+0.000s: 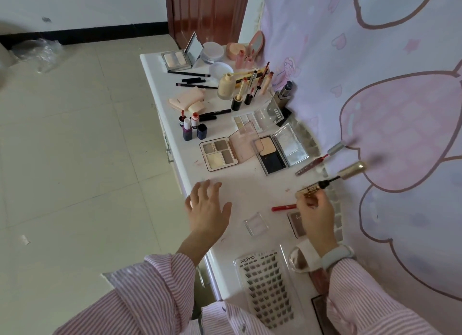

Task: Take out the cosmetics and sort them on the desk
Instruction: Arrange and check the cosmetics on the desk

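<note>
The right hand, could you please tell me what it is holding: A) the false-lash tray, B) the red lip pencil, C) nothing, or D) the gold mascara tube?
D: the right hand pinches the gold mascara tube, whose wand sticks out toward the wall; the red lip pencil lies on the desk.

desk point(160, 89) white | sleeve point(155, 292) pink-white stripes | tube point(283, 207) red | mascara cap point(353, 170) gold | wall cloth point(387, 97) lilac-pink

A white desk point(160, 89) runs from 6 o'clock up toward 12. Pale floor tiles point(75, 134) fill the 9 o'clock side, with crumpled clear plastic point(40, 52) at 10. A white wall point(82, 4) with black skirting point(82, 34) meets a red-brown door point(207, 12) at 12. A lilac cartoon cloth point(375, 84) covers 3 o'clock.
</note>
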